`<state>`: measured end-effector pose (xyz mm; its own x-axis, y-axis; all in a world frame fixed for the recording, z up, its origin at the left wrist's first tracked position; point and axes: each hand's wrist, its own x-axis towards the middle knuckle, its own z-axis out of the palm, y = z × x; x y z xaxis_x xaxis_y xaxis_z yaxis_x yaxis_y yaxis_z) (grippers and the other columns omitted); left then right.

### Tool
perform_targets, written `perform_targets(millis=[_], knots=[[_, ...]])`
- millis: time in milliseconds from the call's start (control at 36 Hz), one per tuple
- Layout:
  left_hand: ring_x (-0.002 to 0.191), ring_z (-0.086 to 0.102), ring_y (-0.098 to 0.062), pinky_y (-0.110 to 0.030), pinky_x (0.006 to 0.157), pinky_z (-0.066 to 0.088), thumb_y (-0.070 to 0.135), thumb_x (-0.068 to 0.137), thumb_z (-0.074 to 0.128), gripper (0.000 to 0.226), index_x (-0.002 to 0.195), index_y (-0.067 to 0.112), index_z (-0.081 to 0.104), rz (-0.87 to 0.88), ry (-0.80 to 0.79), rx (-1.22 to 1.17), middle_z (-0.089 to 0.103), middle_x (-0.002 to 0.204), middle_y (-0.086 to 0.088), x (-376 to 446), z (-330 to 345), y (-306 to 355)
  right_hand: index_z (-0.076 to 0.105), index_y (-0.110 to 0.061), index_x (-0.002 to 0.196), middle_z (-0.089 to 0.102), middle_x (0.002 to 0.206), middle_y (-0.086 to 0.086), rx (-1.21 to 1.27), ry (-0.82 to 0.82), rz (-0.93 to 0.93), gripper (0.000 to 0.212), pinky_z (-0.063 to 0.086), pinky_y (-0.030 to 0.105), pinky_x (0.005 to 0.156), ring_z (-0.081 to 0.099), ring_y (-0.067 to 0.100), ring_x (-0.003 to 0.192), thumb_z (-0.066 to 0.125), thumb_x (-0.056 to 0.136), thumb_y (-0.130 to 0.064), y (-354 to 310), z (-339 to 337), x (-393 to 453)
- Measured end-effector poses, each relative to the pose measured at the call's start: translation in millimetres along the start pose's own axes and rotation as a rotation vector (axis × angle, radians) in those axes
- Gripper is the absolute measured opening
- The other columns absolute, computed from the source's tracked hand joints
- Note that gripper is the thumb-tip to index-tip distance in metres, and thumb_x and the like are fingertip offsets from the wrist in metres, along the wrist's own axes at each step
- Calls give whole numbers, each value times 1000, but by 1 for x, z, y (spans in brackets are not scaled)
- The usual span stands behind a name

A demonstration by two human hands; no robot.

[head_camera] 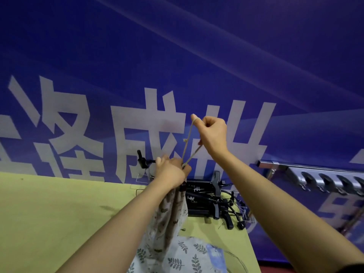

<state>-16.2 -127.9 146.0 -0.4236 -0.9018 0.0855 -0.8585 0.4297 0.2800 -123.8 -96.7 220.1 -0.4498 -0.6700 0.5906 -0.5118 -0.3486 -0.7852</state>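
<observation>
My left hand (171, 171) grips the gathered top of a pale cloth with a leaf print (169, 217), which hangs down to the yellow-green table (59, 209). A thin beige string (189, 143) runs from that bunched top up to my right hand (212, 133). The right hand holds the string stretched as a loop, one strand over the raised index finger and the other caught by the curled fingers. A small knot shows midway along the string.
A pile of black clamps and clip arms (210, 201) lies on the table just behind the cloth. One black clip (142, 159) stands up left of my left hand. A silver hook rail (319, 178) is mounted on the blue banner wall (177, 66) at right.
</observation>
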Motion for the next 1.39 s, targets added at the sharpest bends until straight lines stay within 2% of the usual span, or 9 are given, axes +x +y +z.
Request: perform_targets(millis=[139, 361, 472, 611, 806, 917, 1028, 1250, 1389], knots=[[103, 34, -22, -34, 83, 25, 49, 94, 28, 47, 90, 20, 65, -1, -53, 52, 57, 93, -2, 2, 3, 5, 39, -20, 52, 37, 46, -8, -164, 42, -149, 44, 32, 14, 47, 35, 4, 43, 65, 88, -23, 3, -6, 3], [106, 35, -26, -39, 90, 27, 81, 78, 6, 87, 84, 19, 65, 4, -36, 132, 58, 98, -3, -3, 5, 9, 41, -20, 54, 39, 48, -7, -189, 149, -150, 42, 35, 12, 47, 39, 3, 44, 66, 87, -21, 11, -17, 0], [108, 37, -27, -41, 93, 26, 75, 81, -1, 92, 93, 15, 67, 35, 49, 123, 60, 99, -6, -15, 2, 14, 39, -22, 51, 39, 47, -8, -153, 180, -132, 45, 33, 12, 47, 40, 2, 44, 66, 87, -22, 10, -26, -1], [111, 37, -26, -40, 94, 26, 60, 94, 5, 80, 95, 13, 70, -1, 150, 132, 65, 97, -6, -24, -7, 31, 36, -23, 49, 37, 45, -7, -94, 226, -144, 49, 32, 11, 46, 40, 3, 42, 66, 88, -19, 0, -48, -5], [109, 43, -30, -39, 90, 27, 25, 101, 26, 39, 97, 13, 63, 27, 318, 277, 68, 97, -8, -45, -37, 92, 33, -24, 51, 34, 45, -10, -79, 256, -197, 49, 29, 12, 46, 37, 5, 42, 64, 89, -24, -19, -112, 1], [102, 53, -29, -39, 94, 29, 29, 102, 26, 45, 91, 12, 65, 23, 408, 263, 70, 98, -8, -51, -49, 133, 33, -24, 55, 38, 48, -10, -129, 272, -242, 46, 29, 14, 48, 39, 5, 45, 66, 87, -28, -26, -160, 1], [98, 55, -29, -39, 92, 30, 31, 102, 26, 45, 94, 12, 65, 57, 503, 229, 69, 98, -8, -64, -56, 188, 41, -17, 63, 43, 54, -10, -219, 293, -268, 38, 35, 31, 51, 38, 9, 51, 67, 85, -34, -22, -217, -1], [94, 58, -32, -38, 82, 34, 43, 101, 27, 48, 99, 7, 60, 96, 544, 4, 65, 100, -10, -81, -46, 276, 46, -21, 65, 52, 68, -5, -407, 338, -216, 33, 26, 25, 49, 47, 13, 64, 65, 85, -38, -6, -316, -9], [97, 58, -33, -38, 80, 39, 36, 98, 40, 32, 103, 8, 54, 150, 465, -186, 63, 105, -10, -82, -25, 320, 57, -18, 72, 55, 76, -1, -473, 205, -109, 26, 27, 29, 55, 50, 16, 77, 63, 86, -38, 20, -361, -13]])
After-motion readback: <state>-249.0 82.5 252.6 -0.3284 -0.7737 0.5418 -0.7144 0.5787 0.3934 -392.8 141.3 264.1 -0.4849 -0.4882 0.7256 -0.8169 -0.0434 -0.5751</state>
